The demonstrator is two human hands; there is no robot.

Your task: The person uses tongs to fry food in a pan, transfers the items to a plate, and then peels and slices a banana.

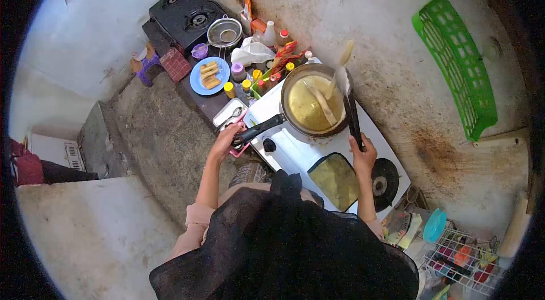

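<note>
My left hand [231,140] is closed around the black handle of a frying pan [288,112], which sits on the white stove [374,140]. Yellowish oil [301,101] fills the pan, with a long pale roll [322,102] lying in it. In my right hand [364,157], the fingers wrap the black handle of a spatula [353,110] held over the pan's right side. A second pale roll [345,53] appears at the spatula's upper end, above the rim; whether it rests on the blade is hard to tell.
Left of the pan, a blue plate [196,85] carries several browned rolls. Bottles [237,72], a strainer [225,32] and a black stove [184,19] stand beyond. A green cloth [335,183] lies beside a bare burner [385,182]. A wire basket [454,243] is lower right.
</note>
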